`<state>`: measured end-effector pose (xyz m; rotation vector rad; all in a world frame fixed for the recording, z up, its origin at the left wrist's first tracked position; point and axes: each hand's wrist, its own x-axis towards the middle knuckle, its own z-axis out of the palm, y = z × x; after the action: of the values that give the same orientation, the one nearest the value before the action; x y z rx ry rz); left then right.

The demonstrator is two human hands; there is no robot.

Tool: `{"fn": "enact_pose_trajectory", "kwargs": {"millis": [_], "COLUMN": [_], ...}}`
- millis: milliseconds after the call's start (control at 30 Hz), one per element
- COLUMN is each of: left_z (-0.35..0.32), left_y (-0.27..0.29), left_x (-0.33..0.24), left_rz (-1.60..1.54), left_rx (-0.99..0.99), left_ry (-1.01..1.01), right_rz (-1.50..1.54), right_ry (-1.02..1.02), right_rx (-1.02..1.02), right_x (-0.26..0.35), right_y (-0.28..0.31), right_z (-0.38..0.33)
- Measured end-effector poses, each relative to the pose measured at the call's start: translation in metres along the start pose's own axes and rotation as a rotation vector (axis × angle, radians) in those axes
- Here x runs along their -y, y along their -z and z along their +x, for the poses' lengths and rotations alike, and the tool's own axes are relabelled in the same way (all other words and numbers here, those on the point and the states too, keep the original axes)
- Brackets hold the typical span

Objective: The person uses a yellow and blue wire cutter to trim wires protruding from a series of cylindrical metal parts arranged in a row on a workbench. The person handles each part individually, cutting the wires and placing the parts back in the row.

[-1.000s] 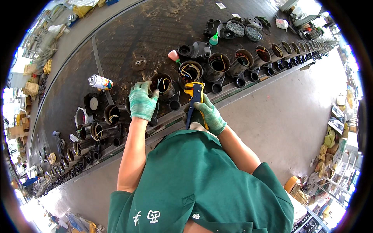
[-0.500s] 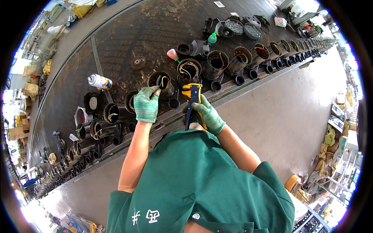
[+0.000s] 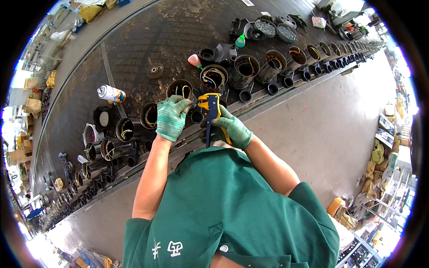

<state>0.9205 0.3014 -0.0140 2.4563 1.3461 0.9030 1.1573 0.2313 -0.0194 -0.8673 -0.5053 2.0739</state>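
A long, dark, rust-stained metal workbench (image 3: 147, 40) carries a curving row of open black steel motor housings (image 3: 213, 77) with wires inside, a white spray can (image 3: 111, 94) on its side, and a green-capped squeeze bottle (image 3: 241, 41).

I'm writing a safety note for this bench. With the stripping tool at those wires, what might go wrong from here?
The left hand pinches wires right at the head of the yellow-and-blue wire stripper held in the right hand; gloved fingers might get nipped. The motor housing sits in a crowded row near the bench edge, so a tug on its wires might shift it or a neighbour.
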Motion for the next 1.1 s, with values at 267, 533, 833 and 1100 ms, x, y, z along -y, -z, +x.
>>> {"fn": "enact_pose_trajectory", "kwargs": {"millis": [267, 533, 833, 1100], "left_z": [-0.001, 0.003, 0.003, 0.005], "left_y": [-0.007, -0.005, -0.005, 0.000], "left_x": [0.008, 0.008, 0.005, 0.001], "left_rz": [0.018, -0.024, -0.020, -0.050], "left_rx": [-0.011, -0.053, -0.041, -0.013], "left_ry": [-0.039, -0.057, 0.022, 0.016], "right_rz": [0.008, -0.025, -0.033, -0.143], "right_ry": [-0.041, -0.040, 0.026, 0.065], "right_rx": [0.031, 0.021, 0.031, -0.032], "right_x": [0.006, 0.005, 0.000, -0.008], "right_y": [-0.003, -0.006, -0.009, -0.007], "right_z": [0.005, 0.011, 0.015, 0.021]}}
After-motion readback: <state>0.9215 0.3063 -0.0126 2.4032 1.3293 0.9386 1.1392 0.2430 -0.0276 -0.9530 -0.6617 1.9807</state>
